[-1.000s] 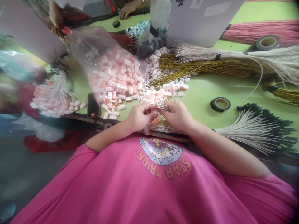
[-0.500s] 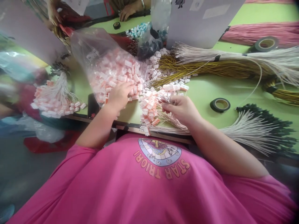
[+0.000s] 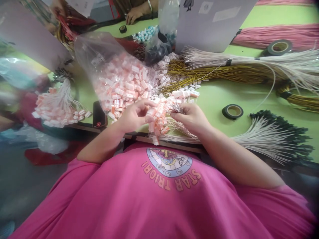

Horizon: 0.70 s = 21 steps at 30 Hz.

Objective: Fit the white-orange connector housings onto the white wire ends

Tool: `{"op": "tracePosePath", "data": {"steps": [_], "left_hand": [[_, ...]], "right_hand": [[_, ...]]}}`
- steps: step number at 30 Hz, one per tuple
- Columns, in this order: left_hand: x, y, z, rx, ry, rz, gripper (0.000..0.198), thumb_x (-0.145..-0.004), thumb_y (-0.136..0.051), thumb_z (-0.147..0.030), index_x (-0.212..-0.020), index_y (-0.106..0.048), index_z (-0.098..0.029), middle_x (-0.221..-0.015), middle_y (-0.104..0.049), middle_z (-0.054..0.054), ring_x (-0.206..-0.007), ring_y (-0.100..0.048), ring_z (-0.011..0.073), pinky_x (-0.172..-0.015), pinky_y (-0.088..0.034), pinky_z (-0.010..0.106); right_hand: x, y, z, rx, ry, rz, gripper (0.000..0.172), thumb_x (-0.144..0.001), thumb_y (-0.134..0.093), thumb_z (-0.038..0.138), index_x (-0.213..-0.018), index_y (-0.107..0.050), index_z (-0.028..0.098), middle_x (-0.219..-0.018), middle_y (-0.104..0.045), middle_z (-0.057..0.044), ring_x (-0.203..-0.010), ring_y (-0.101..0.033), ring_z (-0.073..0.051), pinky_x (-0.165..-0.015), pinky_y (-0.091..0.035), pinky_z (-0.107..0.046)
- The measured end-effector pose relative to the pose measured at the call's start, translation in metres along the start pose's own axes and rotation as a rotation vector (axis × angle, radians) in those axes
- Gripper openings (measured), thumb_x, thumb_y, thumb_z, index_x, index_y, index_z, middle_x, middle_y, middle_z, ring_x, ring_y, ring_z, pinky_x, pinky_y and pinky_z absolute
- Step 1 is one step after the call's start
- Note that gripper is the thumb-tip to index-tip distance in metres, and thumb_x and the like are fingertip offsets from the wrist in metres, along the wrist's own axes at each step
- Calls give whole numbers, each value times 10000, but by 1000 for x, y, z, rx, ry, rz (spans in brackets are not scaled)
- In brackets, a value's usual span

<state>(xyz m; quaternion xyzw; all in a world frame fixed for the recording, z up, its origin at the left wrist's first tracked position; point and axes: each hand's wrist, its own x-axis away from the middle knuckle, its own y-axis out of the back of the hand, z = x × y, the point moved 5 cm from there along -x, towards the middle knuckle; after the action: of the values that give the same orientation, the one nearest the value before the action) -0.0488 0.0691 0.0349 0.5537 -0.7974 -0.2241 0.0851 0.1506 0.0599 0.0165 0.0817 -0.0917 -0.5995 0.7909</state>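
Note:
My left hand (image 3: 136, 115) is curled with thumb and fingers around a white and orange plastic connector (image 3: 151, 112), which partly blends into the connectors behind it. Facing it, my right hand (image 3: 190, 116) pinches a bunch of thin white wires (image 3: 177, 108) with bare metal ends. Wires with connectors on them (image 3: 160, 124) hang between the hands at the table's front edge. A clear plastic bag (image 3: 92, 54) full of loose white and orange connectors (image 3: 129, 81) lies open just beyond my left hand.
At left sits a finished-looking bundle of white wires with connectors (image 3: 59, 108), beside a dark phone-like object (image 3: 99, 114). To the right are black tape rolls (image 3: 232, 112), yellow wires (image 3: 224, 73), white wires (image 3: 249, 59) and black-ended wires (image 3: 269, 136). Another person's hand (image 3: 134, 15) rests across the table.
My left hand has moved from the bag of connectors toward the right and nearer me, up to the wires by my right hand. My right hand keeps its pinch on the wires.

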Motion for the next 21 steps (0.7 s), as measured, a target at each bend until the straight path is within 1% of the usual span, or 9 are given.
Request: {"op": "tracePosePath", "data": {"steps": [2, 3, 5, 8, 10, 12, 15, 21], "left_hand": [[8, -20, -4, 227, 87, 126, 304, -741, -733, -340, -966, -584, -201, -668, -558, -29, -541, -562, 95, -516, -477, 234], [10, -29, -2, 306, 143, 160, 298, -756, -724, -355, -955, -572, -193, -675, -573, -23, -534, -582, 96, -512, -493, 233], [10, -37, 4, 397, 219, 122, 320, -743, -742, -360, -925, -546, -184, -713, -605, -11, -553, -620, 102, -510, -516, 223], [7, -42, 14, 418, 255, 40, 345, -724, -763, -335, -939, -537, -188, -813, -638, 9, -640, -662, 119, -513, -531, 209], [6, -45, 16, 410, 263, 34, 349, -719, -768, -317, -963, -552, -190, -840, -651, 16, -662, -671, 128, -522, -541, 215], [6, -45, 16, 398, 274, 32, 347, -710, -776, -306, -967, -577, -184, -822, -662, 19, -663, -673, 132, -539, -548, 223], [7, -46, 13, 380, 295, 18, 333, -707, -779, -308, -958, -604, -179, -772, -664, 15, -649, -671, 134, -530, -543, 220], [9, -50, 13, 326, 280, 15, 299, -722, -768, -303, -967, -634, -196, -687, -642, -4, -566, -636, 119, -457, -510, 211]], "right_hand": [[1, -1, -1, -40, -7, 16, 197, -699, -578, 211, -553, -448, 182, -538, -384, 56, -522, -354, -74, -519, -278, -259], [1, -2, -3, -68, -12, 25, 170, -694, -575, 209, -568, -464, 182, -549, -402, 51, -532, -371, -80, -525, -288, -261], [1, -3, -5, -109, -19, 47, 129, -685, -573, 210, -590, -491, 180, -567, -435, 41, -547, -400, -89, -538, -309, -267], [1, -5, -6, -85, -25, 68, 133, -681, -578, 220, -586, -496, 177, -577, -445, 34, -555, -407, -90, -540, -315, -267], [1, -5, -4, -22, -15, 63, 173, -690, -577, 241, -563, -479, 175, -562, -412, 38, -550, -382, -84, -527, -298, -263], [1, -5, -2, 58, 2, 43, 213, -695, -569, 249, -536, -448, 176, -545, -367, 45, -541, -351, -77, -513, -272, -259], [0, -4, -2, 149, 14, 16, 213, -674, -551, 214, -518, -410, 179, -537, -340, 49, -533, -332, -71, -502, -253, -256], [0, -4, -1, 207, 13, -11, 221, -657, -539, 187, -509, -375, 189, -525, -325, 52, -530, -316, -73, -504, -233, -263]]}}
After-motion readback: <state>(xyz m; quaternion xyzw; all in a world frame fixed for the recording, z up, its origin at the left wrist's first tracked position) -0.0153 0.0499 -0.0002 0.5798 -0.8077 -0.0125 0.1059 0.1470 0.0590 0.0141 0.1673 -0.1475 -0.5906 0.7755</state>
